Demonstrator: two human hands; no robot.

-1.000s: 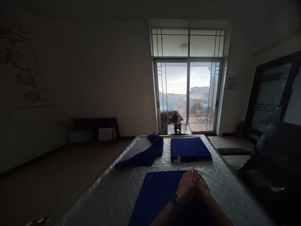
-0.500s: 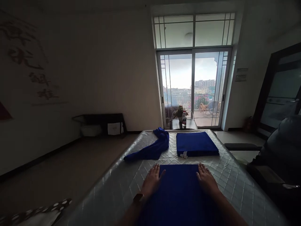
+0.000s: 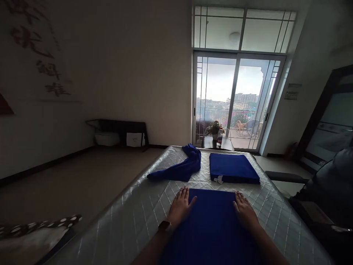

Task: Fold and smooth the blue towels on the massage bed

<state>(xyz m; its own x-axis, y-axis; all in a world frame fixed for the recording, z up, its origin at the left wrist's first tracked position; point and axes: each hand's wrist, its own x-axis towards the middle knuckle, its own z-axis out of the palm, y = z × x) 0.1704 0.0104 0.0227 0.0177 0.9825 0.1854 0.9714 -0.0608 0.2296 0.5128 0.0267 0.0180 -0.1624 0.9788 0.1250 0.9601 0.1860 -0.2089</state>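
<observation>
A blue cloth (image 3: 212, 224) lies flat in front of me, its far edge straight and its near part running out of view. Along its left far corner rests my left hand (image 3: 180, 207), open, with the fingers stretched forward and the thumb on the fabric. My right hand (image 3: 245, 210) lies open in the same way at the right far corner. Beyond the hands, to the right, sits a neatly folded blue cloth (image 3: 234, 167) with a white tag (image 3: 218, 179). A crumpled blue cloth (image 3: 183, 165) lies to its left.
Everything rests on a table with a quilted silver cover (image 3: 132, 209). A small table (image 3: 220, 142) with a plant (image 3: 215, 129) and a bottle (image 3: 220, 136) stands behind it by the glass door. To the right is a dark chair (image 3: 331, 184); a polka-dot item (image 3: 41, 224) is at lower left.
The camera view has tilted and shifted slightly, so the room appears moved. Both hands stay flat at the cloth's far corners, and the cloths keep their places.
</observation>
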